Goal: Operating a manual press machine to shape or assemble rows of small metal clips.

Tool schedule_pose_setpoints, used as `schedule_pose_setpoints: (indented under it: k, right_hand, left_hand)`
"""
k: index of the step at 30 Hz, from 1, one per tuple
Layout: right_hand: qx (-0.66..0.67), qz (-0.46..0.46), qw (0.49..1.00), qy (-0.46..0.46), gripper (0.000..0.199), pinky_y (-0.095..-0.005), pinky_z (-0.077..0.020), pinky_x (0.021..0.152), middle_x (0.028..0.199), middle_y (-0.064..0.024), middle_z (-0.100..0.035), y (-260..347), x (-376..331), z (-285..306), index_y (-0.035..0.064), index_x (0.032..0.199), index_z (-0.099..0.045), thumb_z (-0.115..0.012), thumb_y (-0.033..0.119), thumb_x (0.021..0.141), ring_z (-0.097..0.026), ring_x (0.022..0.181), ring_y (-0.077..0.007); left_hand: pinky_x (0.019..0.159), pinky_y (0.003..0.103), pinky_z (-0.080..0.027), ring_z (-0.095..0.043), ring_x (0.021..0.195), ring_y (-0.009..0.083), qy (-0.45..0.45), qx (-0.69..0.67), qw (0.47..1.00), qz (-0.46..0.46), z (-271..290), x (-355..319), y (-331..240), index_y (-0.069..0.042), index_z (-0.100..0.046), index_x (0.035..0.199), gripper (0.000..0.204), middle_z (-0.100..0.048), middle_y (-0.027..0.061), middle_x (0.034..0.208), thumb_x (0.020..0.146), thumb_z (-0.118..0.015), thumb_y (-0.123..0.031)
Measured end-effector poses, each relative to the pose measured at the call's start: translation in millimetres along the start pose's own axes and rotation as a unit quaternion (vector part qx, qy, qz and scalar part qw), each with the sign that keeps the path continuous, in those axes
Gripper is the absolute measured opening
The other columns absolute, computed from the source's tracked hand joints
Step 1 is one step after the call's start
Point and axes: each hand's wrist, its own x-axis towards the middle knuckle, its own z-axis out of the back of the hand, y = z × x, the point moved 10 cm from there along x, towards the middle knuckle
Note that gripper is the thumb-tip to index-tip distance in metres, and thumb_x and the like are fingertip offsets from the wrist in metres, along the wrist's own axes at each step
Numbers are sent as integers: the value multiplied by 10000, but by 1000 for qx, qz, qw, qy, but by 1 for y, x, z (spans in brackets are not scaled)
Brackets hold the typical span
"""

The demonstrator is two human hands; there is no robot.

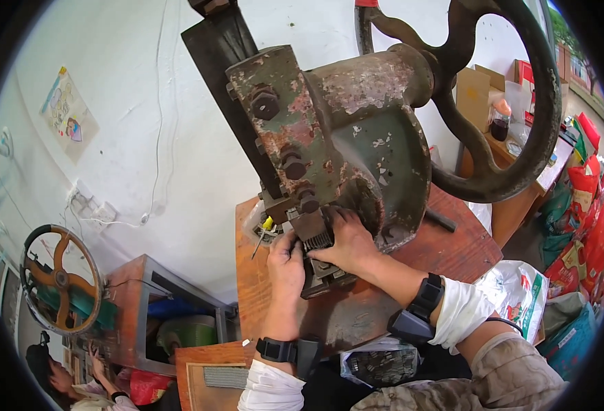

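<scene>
A worn green metal press point(274, 109) with chipped paint leans over the wooden bench in front of me. Its dark punch block point(310, 225) comes down over a small die base point(326, 279), and a row of fine metal ridges point(318, 240) shows between them. My left hand point(286, 266) is at the left side of the die, fingers curled and thumb against them. From the right, my right hand point(348, 241) reaches round the punch block, fingers bent behind it and thumb toward the ridges. What either hand pinches is hidden.
A large curved handwheel point(504, 181) juts out at the upper right. Behind my left hand is a yellow-handled screwdriver point(268, 224) by a clear tub. A bag of small metal pieces point(384, 364) sits below the bench edge. Another person point(62, 380) works at lower left.
</scene>
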Motion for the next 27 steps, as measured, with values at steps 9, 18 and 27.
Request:
schedule_pose_setpoints:
  k: [9, 18, 27]
  right_hand:
    - [101, -9, 994, 40, 738, -384, -418, 933, 1176, -184, -538, -18, 2, 5, -10, 1200, -496, -815, 224, 577, -508, 1105, -349]
    - [51, 15, 997, -50, 742, -382, -427, 925, 1181, -191, -531, -4, -1, 18, 8, 1190, -516, -823, 255, 562, -523, 1085, -345]
    - [58, 120, 990, -51, 562, -395, -468, 860, 1146, -168, -557, 41, -26, 88, 45, 1104, -596, -812, 187, 605, -555, 1037, -345]
  left_hand:
    - [977, 405, -356, -419, 1160, 361, -14, 204, 977, -67, -9, -6, -39, -37, -534, 1173, 356, -516, 202, 1183, 817, -534, -48]
    - [983, 411, -362, -418, 1163, 379, -1, 145, 985, -90, -9, -5, -36, -12, -557, 1151, 337, -504, 215, 1218, 818, -549, -60]
    - [961, 565, -288, -364, 1222, 385, 33, 203, 977, -53, -16, -4, -31, -93, -551, 1177, 340, -471, 216, 1243, 839, -526, -130]
